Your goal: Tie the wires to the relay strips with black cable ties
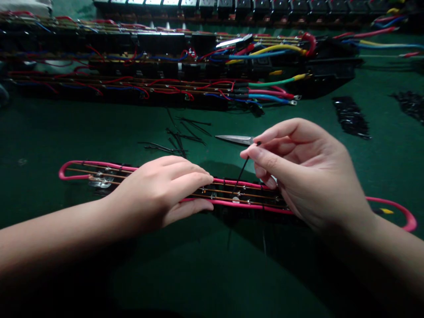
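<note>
A long black strip (251, 207) with copper bars and a pink wire (394, 207) looped along it lies across the green mat in front of me. My left hand (165, 192) rests on top of the strip, fingers curled over its middle and holding it down. My right hand (304, 172) pinches the upper end of a thin black cable tie (243, 170), which runs down to the strip's wires. Scissors (235, 139) lie just beyond my right fingertips; only the blades show.
Loose black cable ties (180, 139) lie scattered behind the strip. Rows of wired strips (165, 84) with red, blue, yellow and green wires fill the back of the green mat (82, 132). Two heaps of small black parts (351, 117) sit at the right.
</note>
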The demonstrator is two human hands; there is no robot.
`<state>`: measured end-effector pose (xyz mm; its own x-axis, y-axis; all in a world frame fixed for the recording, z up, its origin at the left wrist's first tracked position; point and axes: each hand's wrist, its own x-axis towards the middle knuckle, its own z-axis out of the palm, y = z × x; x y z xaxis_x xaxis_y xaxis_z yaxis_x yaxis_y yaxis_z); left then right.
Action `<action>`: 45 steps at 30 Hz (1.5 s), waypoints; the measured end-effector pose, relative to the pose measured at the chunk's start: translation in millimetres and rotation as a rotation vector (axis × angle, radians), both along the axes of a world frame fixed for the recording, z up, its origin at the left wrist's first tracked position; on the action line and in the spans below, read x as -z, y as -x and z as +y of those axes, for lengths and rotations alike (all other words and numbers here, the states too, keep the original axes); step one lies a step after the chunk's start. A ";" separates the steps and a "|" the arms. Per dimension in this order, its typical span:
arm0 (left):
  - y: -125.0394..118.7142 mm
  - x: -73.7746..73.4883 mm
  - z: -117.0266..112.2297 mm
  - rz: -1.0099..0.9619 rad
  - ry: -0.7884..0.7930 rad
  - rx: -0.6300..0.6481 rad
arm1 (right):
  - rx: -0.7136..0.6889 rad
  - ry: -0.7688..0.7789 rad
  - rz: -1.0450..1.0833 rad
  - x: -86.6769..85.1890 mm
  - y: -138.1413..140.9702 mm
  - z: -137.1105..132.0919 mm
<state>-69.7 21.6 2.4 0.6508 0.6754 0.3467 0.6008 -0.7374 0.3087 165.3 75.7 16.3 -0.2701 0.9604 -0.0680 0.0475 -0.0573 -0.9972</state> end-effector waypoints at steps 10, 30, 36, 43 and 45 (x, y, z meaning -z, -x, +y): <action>-1.8 -1.6 0.5 0.022 -0.005 0.003 | -0.005 0.003 -0.084 -0.9 1.5 -0.3; -1.2 -1.6 -0.2 0.057 -0.005 0.012 | -0.171 -0.011 -0.182 1.9 -0.9 1.4; -1.7 -2.2 0.4 0.074 0.014 0.011 | -0.241 -0.020 -0.214 2.1 -2.1 3.1; -2.1 -2.6 1.3 0.079 -0.003 0.013 | -0.301 -0.063 -0.256 1.4 -2.1 4.0; -2.5 -3.0 0.9 0.083 -0.021 0.011 | -0.308 -0.077 -0.276 0.6 -1.8 4.0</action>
